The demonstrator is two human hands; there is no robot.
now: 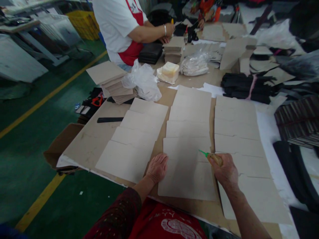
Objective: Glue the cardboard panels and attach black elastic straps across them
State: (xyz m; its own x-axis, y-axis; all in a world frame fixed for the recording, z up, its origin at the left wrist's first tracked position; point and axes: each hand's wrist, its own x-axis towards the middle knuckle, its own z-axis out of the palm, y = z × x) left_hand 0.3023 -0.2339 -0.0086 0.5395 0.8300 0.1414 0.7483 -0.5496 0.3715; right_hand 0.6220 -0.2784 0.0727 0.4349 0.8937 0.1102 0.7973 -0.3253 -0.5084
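Work table (94, 139): brown board top, covered for the most part. We take the middle column (189, 132) of grey sheets as our marker.

Sheets: three shingled columns, each sheet overlapping the next. The left column (134, 139) lies just beside the marker on its left and slants a little. The right column (236, 132) lies just beside it on the right. Laying out looks finished to us, as no loose sheet waits near the hands.

Progress: we see no wet line or bead on any sheet, so we cannot tell which are already treated. Judging by the nozzle, the work stands at the near end of the marker, on its second-nearest sheet.

Co-worker (119, 23): at the far end, well beyond the marker to the left, with both hands at a separate pile.

Spare stack (112, 79): the same grey sheets, beyond the left column.

Right hand (225, 171): on the marker's right edge, forearm coming in from the near right, knuckles up. It is closed in a fist round the bottle (216, 159).

Left hand (157, 167): on the marker's near left corner, palm down, fingers loosely bent. It grips nothing and rests on the nearest sheet.

Bottle: small and amber. Its green nozzle points left and away over the marker, and we cannot tell whether the tip touches the sheet.
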